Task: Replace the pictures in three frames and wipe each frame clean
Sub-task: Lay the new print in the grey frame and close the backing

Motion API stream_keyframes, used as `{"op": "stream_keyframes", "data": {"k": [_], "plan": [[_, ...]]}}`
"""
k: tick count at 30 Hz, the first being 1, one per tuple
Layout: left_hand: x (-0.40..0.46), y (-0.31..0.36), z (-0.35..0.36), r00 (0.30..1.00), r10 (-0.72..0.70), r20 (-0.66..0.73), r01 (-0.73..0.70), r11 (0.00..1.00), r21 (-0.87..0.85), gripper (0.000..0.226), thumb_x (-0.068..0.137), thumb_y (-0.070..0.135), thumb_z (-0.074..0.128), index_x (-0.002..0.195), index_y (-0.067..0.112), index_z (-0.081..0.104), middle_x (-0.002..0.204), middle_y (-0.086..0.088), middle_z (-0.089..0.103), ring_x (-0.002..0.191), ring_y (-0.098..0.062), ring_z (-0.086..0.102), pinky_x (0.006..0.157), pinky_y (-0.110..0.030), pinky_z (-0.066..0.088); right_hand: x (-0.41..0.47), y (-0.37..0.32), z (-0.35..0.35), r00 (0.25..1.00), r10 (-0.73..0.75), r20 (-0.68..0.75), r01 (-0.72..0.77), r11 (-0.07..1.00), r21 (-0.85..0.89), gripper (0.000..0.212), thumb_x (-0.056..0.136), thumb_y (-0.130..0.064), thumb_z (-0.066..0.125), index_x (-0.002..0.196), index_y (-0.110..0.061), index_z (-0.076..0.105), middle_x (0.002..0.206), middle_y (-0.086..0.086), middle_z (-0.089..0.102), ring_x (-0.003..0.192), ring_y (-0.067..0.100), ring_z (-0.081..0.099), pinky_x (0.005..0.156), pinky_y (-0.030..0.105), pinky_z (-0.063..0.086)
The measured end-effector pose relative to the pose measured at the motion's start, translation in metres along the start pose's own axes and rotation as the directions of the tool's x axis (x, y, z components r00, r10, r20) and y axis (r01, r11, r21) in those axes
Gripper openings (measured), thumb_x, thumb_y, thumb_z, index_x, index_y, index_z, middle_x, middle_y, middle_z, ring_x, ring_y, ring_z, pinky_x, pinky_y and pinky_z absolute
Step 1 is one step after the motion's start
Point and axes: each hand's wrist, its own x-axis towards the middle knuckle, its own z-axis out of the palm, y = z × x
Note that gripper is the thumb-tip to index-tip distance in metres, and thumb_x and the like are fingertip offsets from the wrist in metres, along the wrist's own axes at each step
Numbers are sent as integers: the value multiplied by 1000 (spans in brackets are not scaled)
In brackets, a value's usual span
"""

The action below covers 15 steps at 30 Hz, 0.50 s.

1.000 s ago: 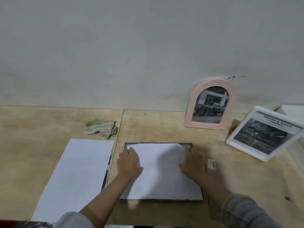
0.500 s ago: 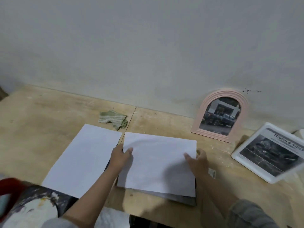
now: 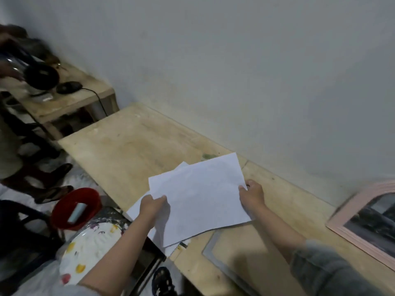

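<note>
Above the desk, left of the empty dark frame, the white sheet is held aloft by its side edges, left hand and right hand each in a pinching grip; light, limp, crease-prone, best supported at both edges.

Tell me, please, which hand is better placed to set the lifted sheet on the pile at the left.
Probably the left hand. It pinches the sheet at its left edge, directly over the pile near the table's left end. The right hand grips the far edge, nearer the open frame.
</note>
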Motion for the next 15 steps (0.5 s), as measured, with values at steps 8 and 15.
{"op": "stream_keyframes", "data": {"k": [8,15], "plan": [[99,17,-92,972,-43,-231,28,997,-68,19,82,5,60,100,0,61,99,-16,66,88,-34,63,66,-34,44,64,-122,158,972,-121,202,140,986,-87,22,84,-6,47,100,7,56,80,13,58,65,30,53,54,27,33],[174,27,-131,924,-51,-379,42,999,-32,29,81,7,58,105,-8,57,102,-23,66,90,-36,66,71,-39,53,100,-182,274,948,-164,272,227,949,-220,22,87,-3,45,104,-11,55,85,-2,51,73,18,50,53,24,35]]}}
